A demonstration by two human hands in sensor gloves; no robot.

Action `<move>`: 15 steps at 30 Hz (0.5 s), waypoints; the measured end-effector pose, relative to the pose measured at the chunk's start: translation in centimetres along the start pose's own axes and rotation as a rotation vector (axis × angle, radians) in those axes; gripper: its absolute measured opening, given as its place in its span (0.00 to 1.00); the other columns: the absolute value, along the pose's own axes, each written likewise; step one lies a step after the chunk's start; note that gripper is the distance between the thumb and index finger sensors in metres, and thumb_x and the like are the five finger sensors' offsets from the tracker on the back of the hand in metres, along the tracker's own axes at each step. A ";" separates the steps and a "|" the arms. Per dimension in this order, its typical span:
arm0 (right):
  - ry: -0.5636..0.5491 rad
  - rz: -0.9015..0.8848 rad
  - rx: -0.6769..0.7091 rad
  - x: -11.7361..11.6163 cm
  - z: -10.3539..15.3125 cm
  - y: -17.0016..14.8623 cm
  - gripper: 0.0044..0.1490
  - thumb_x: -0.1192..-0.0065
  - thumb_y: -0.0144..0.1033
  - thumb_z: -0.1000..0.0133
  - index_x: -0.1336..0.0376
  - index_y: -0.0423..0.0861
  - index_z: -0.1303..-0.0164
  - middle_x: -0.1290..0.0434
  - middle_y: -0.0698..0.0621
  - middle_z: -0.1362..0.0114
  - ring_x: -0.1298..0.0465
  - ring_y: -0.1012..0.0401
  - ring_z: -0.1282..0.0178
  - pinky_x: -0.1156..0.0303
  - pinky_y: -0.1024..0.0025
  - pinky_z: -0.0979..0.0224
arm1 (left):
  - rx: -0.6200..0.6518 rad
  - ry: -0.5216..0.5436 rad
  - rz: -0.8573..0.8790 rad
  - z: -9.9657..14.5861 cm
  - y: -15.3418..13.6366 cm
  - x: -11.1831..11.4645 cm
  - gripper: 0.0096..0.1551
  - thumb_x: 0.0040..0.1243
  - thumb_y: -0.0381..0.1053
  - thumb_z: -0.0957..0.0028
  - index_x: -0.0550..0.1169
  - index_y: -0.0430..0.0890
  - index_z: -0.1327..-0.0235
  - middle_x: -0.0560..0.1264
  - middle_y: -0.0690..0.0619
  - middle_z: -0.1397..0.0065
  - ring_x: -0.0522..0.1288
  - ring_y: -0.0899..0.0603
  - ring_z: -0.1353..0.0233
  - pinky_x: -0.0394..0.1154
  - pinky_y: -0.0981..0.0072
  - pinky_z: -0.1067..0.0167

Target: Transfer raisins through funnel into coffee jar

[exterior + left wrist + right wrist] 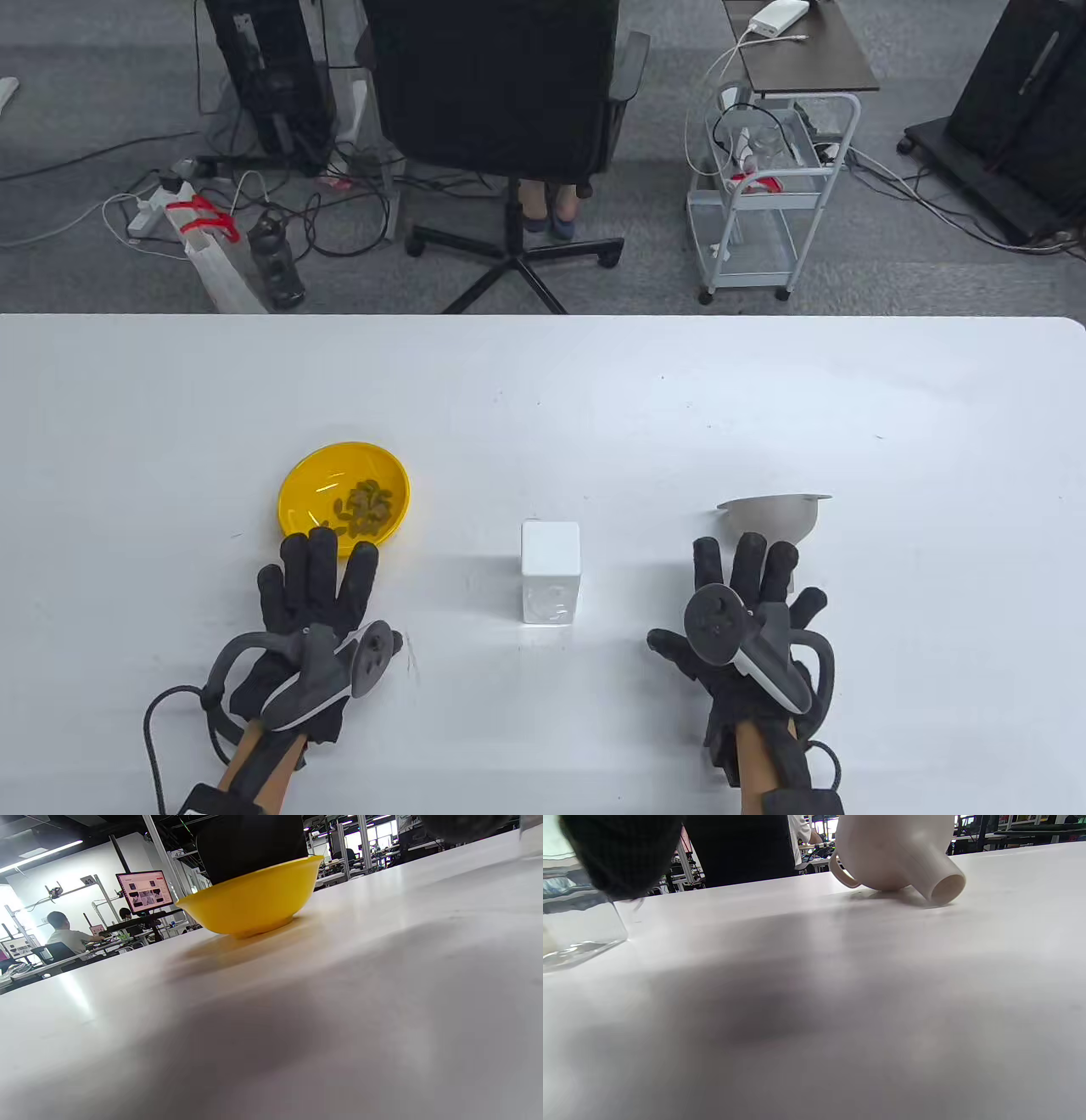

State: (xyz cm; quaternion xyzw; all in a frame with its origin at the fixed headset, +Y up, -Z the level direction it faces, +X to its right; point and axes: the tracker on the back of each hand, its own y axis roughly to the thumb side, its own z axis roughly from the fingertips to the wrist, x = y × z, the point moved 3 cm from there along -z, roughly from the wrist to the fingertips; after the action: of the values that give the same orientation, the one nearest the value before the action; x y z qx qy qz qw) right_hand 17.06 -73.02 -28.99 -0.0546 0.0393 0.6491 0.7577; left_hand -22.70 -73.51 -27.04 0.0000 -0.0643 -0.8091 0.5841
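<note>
A yellow bowl (344,498) with a small heap of raisins (363,504) sits on the white table (543,390) at the left; it also shows in the left wrist view (254,899). My left hand (316,586) lies flat and open just in front of the bowl, holding nothing. A square clear jar with a white lid (551,570) stands in the middle; its clear wall shows in the right wrist view (581,929). A white funnel (776,514) lies on its side at the right, spout toward me (941,878). My right hand (751,594) is open, just in front of it.
The table's far edge runs across the middle of the table view. Beyond it on the floor stand an office chair (509,110), a white wire cart (768,195) and cables.
</note>
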 end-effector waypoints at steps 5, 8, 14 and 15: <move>-0.015 -0.012 0.006 0.2 0.3 0.0 0.73 0.41 0.71 0.45 0.78 0.47 0.16 0.80 0.30 0.17 0.78 0.29 0.20 0.69 0.16 0.27 | 0.000 -0.002 -0.005 -0.1 0.0 0.0 0.62 0.43 0.79 0.42 0.32 0.50 0.13 0.33 0.33 0.09 0.37 0.24 0.12 0.43 0.28 0.20; -0.012 -0.032 0.014 0.1 0.4 0.0 0.73 0.40 0.71 0.46 0.78 0.47 0.16 0.80 0.29 0.17 0.78 0.29 0.20 0.69 0.16 0.27 | -0.004 0.002 0.005 0.1 -0.1 -0.2 0.62 0.43 0.79 0.42 0.32 0.50 0.13 0.33 0.32 0.09 0.38 0.24 0.12 0.44 0.28 0.20; 0.016 -0.065 0.038 -0.1 0.4 0.2 0.73 0.40 0.70 0.46 0.78 0.47 0.16 0.79 0.29 0.17 0.77 0.28 0.20 0.68 0.16 0.27 | -0.018 0.015 0.016 0.1 -0.4 -0.5 0.62 0.43 0.79 0.42 0.32 0.50 0.13 0.33 0.32 0.09 0.38 0.24 0.12 0.44 0.28 0.20; 0.015 -0.074 0.047 -0.1 0.5 0.2 0.73 0.40 0.70 0.46 0.78 0.47 0.16 0.80 0.29 0.17 0.77 0.28 0.20 0.68 0.16 0.28 | -0.020 0.018 0.016 0.1 -0.5 -0.6 0.62 0.43 0.79 0.42 0.32 0.50 0.13 0.33 0.32 0.09 0.38 0.24 0.12 0.44 0.28 0.20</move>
State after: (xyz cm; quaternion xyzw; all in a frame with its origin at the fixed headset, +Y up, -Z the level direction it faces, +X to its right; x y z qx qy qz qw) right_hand 16.81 -72.98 -28.50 -0.0432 0.0580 0.6193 0.7818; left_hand -22.98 -72.83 -27.07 0.0009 -0.0508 -0.8051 0.5910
